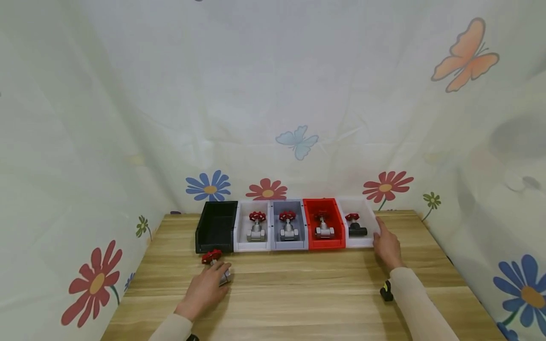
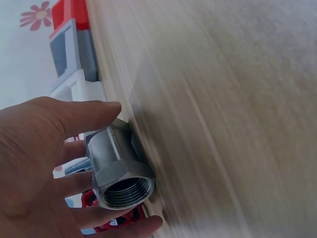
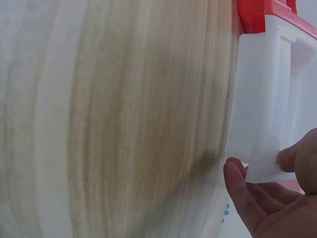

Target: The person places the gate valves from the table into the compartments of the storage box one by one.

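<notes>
My left hand [image 1: 204, 291] is at a metal gate valve [image 2: 116, 161] with a red handwheel, in front of the black bin [image 1: 214, 248]. In the left wrist view the thumb lies along one side of its body and the fingers curl behind it; the threaded opening faces the camera. My right hand [image 1: 387, 244] grips the side wall of the rightmost white bin [image 1: 360, 243], thumb inside and fingers outside in the right wrist view. That bin contains a dark valve [image 1: 357, 230] with a red handwheel.
Between these bins stand another white bin [image 1: 251, 246], a grey bin [image 1: 290, 245] and a red bin [image 1: 327, 243], each with a silver, red-wheeled valve inside. The row sits at the back of the wooden table [image 1: 298, 298], before a flowered curtain [image 1: 256, 94].
</notes>
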Motion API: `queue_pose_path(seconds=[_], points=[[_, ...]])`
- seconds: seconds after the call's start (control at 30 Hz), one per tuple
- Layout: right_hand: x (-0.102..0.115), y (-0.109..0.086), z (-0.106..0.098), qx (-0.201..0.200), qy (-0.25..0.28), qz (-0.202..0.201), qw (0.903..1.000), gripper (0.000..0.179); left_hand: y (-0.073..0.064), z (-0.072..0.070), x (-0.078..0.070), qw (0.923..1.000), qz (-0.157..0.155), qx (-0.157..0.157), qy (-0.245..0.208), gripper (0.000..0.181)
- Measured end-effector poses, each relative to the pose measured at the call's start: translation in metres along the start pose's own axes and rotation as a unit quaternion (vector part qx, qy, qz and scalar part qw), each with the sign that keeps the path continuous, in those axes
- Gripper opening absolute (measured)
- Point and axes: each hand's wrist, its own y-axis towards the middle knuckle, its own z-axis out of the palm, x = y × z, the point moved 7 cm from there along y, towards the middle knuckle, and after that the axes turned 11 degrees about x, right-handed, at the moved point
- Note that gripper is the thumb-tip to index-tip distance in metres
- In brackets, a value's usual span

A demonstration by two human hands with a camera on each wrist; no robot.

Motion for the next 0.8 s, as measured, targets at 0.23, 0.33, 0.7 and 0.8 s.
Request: queue_pose_path(seconds=[0.23, 0.33, 0.7, 0.8], points=[[-0.0004, 0.0002, -0.0001, -0.007, -0.002, -0.006, 1.0000, 0.055, 0.0042, 0.0042, 0.0036, 1.0000, -0.002, -0.002, -0.008, 0.062], [-0.0004, 0.0000, 0.0004, -0.010, -0.002, -0.007, 0.9999, 0.055, 0.0046, 0.0041, 0.0043, 0.9999, 0.000, -0.010, -0.009, 0.062], [-0.0011, 0.0004, 0.0006, -0.005, -0.002, -0.003, 1.0000, 0.055, 0.0082, 0.0032, 0.0032, 0.9997, 0.004, -0.025, -0.002, 0.050], [-0.0020, 0.0017, 0.0016, 0.001, 0.000, 0.005, 1.0000, 0.055, 0.0100, 0.0036, 0.0047, 0.9994, 0.009, -0.033, 0.003, 0.048]])
